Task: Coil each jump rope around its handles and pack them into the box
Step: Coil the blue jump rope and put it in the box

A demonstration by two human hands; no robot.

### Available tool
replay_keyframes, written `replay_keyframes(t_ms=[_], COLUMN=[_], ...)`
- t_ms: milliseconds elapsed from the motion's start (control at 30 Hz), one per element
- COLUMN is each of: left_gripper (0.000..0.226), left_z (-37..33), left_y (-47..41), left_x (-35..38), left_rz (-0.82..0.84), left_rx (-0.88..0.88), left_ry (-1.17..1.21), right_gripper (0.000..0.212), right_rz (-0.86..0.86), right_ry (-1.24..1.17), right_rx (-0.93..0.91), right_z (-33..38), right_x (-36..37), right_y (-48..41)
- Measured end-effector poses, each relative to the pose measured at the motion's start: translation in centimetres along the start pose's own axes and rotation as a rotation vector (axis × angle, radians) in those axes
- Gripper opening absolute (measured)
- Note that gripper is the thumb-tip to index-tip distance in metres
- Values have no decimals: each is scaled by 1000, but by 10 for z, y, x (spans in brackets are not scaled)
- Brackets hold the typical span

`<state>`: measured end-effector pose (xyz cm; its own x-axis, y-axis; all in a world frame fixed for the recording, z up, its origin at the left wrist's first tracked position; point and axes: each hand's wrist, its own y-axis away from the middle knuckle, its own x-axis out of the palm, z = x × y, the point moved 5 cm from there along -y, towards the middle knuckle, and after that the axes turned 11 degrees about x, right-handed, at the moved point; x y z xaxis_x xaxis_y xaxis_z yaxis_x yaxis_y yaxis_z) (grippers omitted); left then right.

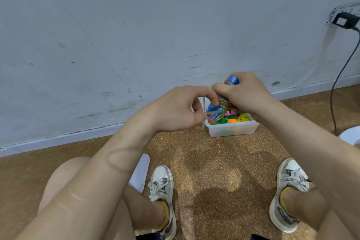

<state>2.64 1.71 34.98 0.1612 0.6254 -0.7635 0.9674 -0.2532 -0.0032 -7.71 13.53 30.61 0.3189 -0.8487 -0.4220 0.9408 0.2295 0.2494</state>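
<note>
Just right of the middle of the frame, the right hand [243,95] is gripping a jump rope [224,102], its fingers curling round the paired blue handles [232,80] where the speckled olive cord is lying wound in tight turns. One handle tip is poking out above the fist and the other ends are showing below it. The left hand [179,111], at centre frame, is touching the right hand with its fingertips and pinching the loose cord, which is looping across to the handles; how many fingers are closing on the cord is hard to tell, as the hand is hiding it.

Directly behind and below the hands, the white translucent box [231,129] is sitting on the brown floor [214,161] near the scuffed grey wall [136,25], and bundles of green, orange, yellow and pink rope [236,119] are lying inside it. A pale lid [141,171] is lying flat at lower centre left, beside the left shoe [162,183]. A dark cable [342,68] is hanging down the right edge.
</note>
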Motion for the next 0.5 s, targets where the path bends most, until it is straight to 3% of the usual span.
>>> replay_keyframes(t_ms=[100, 200, 367, 500], left_gripper=[22, 12, 8, 7], left_z=[14, 34, 64, 59], left_y=[-2, -3, -7, -9], left_x=[2, -3, 13, 9], left_rz=[75, -54, -292, -480], left_rx=[-111, -186, -249, -153], left_ry=[-268, -329, 232, 532], right_gripper=[28, 22, 25, 25], right_rz=[-63, -25, 158, 172], right_ry=[18, -130, -445, -531], right_rx=[4, 106, 362, 397], right_z=[1, 0, -10, -11], right_x=[-5, -17, -10, -12], right_y=[1, -1, 0, 2])
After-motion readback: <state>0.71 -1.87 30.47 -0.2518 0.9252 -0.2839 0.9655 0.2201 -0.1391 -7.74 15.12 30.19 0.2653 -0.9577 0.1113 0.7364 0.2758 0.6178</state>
